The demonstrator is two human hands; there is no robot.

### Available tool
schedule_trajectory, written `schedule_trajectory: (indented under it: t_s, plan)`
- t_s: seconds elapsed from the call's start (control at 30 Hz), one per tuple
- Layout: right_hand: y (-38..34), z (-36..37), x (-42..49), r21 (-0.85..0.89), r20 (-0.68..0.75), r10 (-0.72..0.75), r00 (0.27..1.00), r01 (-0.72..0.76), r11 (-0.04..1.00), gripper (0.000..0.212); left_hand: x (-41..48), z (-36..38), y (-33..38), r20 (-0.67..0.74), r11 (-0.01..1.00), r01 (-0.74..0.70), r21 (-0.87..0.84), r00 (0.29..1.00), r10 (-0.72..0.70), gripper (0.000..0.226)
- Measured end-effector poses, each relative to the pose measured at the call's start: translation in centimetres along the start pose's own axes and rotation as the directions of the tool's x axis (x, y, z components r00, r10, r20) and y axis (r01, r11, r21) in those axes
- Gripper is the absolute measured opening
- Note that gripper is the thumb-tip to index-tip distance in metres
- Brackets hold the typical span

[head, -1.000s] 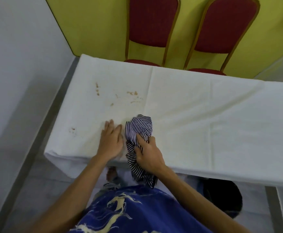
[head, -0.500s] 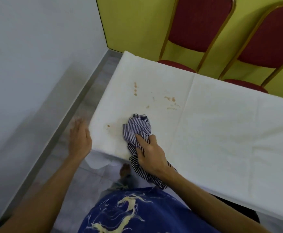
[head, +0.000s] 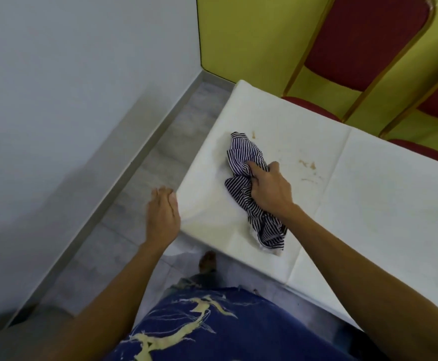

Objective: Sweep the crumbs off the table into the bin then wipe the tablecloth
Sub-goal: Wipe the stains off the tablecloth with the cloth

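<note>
Crumbs (head: 308, 164) and brownish smears dot the white tablecloth (head: 384, 204) at centre right of the frame, just right of a bunched navy-and-white striped cloth (head: 242, 155). A person's right hand (head: 271, 190) grips the cloth, fingers curled into its folds, and presses it onto the table's left end. The left hand (head: 162, 216) is held at the table's left edge, left of centre, with fingers straight and pressed together and the palm turned toward the edge; whether it touches the hanging fabric cannot be told. The likeliest mishap from here is a spill. A sweep toward that edge could send crumbs past the one waiting palm and onto the grey tiled floor (head: 134, 194), since nothing wider is seen below to catch them. The striped cloth's loose tail lies at the table's near edge, at lower centre, and could flick bits off toward the person's foot (head: 207, 261). Hard rubbing might also work the smears deeper into the white fabric. A drag on the tablecloth could rumple it or pull it askew at the corner, as nothing visible pins it down. As for containers, no bin shows anywhere in the frame, nor any other vessel, so where the crumbs are to go, and what the bin already holds, cannot be judged. Two red-backed chairs (head: 363, 43) stand against a yellow wall at upper right.
</note>
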State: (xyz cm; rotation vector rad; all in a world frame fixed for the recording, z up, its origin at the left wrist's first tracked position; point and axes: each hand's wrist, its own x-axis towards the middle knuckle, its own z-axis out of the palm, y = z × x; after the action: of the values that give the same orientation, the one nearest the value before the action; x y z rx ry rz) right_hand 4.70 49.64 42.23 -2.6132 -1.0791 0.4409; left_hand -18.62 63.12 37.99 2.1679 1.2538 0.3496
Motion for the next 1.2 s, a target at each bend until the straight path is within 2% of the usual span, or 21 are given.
schedule_trajectory:
  t_s: [0.07, 0.13, 0.2, 0.3, 0.37, 0.43, 0.5, 0.6, 0.67, 0.7, 0.77, 0.83, 0.87, 0.93, 1.03, 1.07, 1.13, 1.2]
  plan:
    - [-2.8, 1.1, -1.0, 0.072, 0.014, 0.064, 0.998, -0.065, 0.995, 0.047, -0.1, 0.0, -0.6, 0.018, 1.0, 0.019, -0.011, 1.0, -0.018, 0.048]
    - [-5.9, 2.8, -3.4, 0.132, 0.048, 0.054, 0.997, -0.06, 0.989, 0.049, 0.0, 0.0, -0.7, 0.034, 0.998, 0.051, -0.024, 0.998, -0.05, 0.048]
    - [-8.4, 4.5, -6.1, 0.158, 0.092, -0.085, 0.992, 0.07, 0.985, 0.051, 0.2, -0.1, -0.3, 0.071, 0.996, 0.083, -0.029, 0.994, -0.081, 0.042]
    - [-9.5, 4.8, -8.4, 0.173, 0.222, -0.317, 0.922, 0.283, 0.943, 0.052, 0.2, 0.1, -0.5, 0.153, 0.988, 0.137, -0.065, 0.98, -0.126, 0.03]
    - [-7.6, 3.6, -7.4, 0.138, 0.205, -0.347, 0.915, 0.324, 0.936, 0.05, 0.1, 0.2, -1.0, 0.172, 0.982, 0.162, -0.098, 0.974, -0.144, 0.028]
    - [-4.6, 2.2, -4.3, 0.084, 0.119, -0.242, 0.963, 0.233, 0.969, 0.048, 0.4, -0.1, -0.8, 0.154, 0.985, 0.15, -0.082, 0.979, -0.136, 0.038]
    - [-1.0, 1.0, -0.6, 0.1, 0.049, -0.029, 0.998, 0.024, 0.995, 0.048, 0.7, -0.2, -0.5, 0.11, 0.99, 0.126, -0.064, 0.987, -0.118, 0.049]
    - [2.1, -0.1, 2.6, 0.215, -0.027, 0.263, 0.964, -0.251, 0.944, 0.051, 0.2, 0.2, -0.9, 0.105, 0.997, 0.083, -0.011, 0.991, -0.081, 0.053]
    - [-0.3, 0.3, 2.2, 0.24, -0.018, 0.308, 0.951, -0.295, 0.925, 0.05, 0.0, 0.1, -1.4, 0.104, 0.995, 0.098, 0.0, 0.99, -0.098, 0.052]
    - [-2.4, 0.9, 1.5, 0.231, -0.023, 0.259, 0.966, -0.247, 0.941, 0.049, 0.2, 0.0, -1.4, 0.094, 0.993, 0.12, 0.006, 0.988, -0.12, 0.052]
    - [-7.1, 2.7, -0.6, 0.227, 0.006, 0.071, 0.997, -0.07, 0.971, 0.051, 0.6, -0.3, -1.6, 0.073, 0.99, 0.14, 0.017, 0.987, -0.141, 0.048]
    - [-10.8, 4.4, -3.5, 0.248, 0.116, -0.118, 0.986, 0.087, 0.965, 0.053, 0.6, 0.0, -1.8, 0.133, 0.991, 0.1, 0.084, 0.985, -0.111, 0.029]
    - [-11.9, 4.9, -4.9, 0.27, 0.17, -0.153, 0.973, 0.103, 0.957, 0.05, 0.6, 0.1, -2.0, 0.155, 0.992, 0.064, 0.111, 0.985, -0.081, 0.019]
    - [-11.8, 5.0, -6.7, 0.293, 0.226, -0.199, 0.954, 0.129, 0.947, 0.049, 0.5, 0.4, -2.2, 0.154, 0.989, 0.105, 0.108, 0.981, -0.121, 0.016]
    - [-8.1, 3.2, -5.3, 0.215, 0.253, -0.198, 0.947, 0.145, 0.966, 0.05, 0.2, 0.1, -2.0, 0.14, 0.958, 0.153, 0.243, 0.972, -0.191, 0.046]
    - [-6.5, 2.4, -4.3, 0.184, 0.247, -0.165, 0.955, 0.121, 0.976, 0.049, 0.2, -0.1, -1.6, 0.106, 0.947, 0.174, 0.27, 0.972, -0.209, 0.046]
    - [-3.7, 1.2, -3.4, 0.137, 0.209, -0.092, 0.974, 0.063, 0.989, 0.049, 0.5, -0.2, -0.2, 0.021, 0.955, 0.158, 0.253, 0.985, -0.169, 0.033]
    - [-2.5, 0.6, -4.1, 0.083, 0.178, -0.096, 0.979, 0.082, 0.993, 0.049, 0.8, 0.3, 2.6, -0.019, 0.987, 0.035, 0.159, 0.999, -0.033, 0.044]
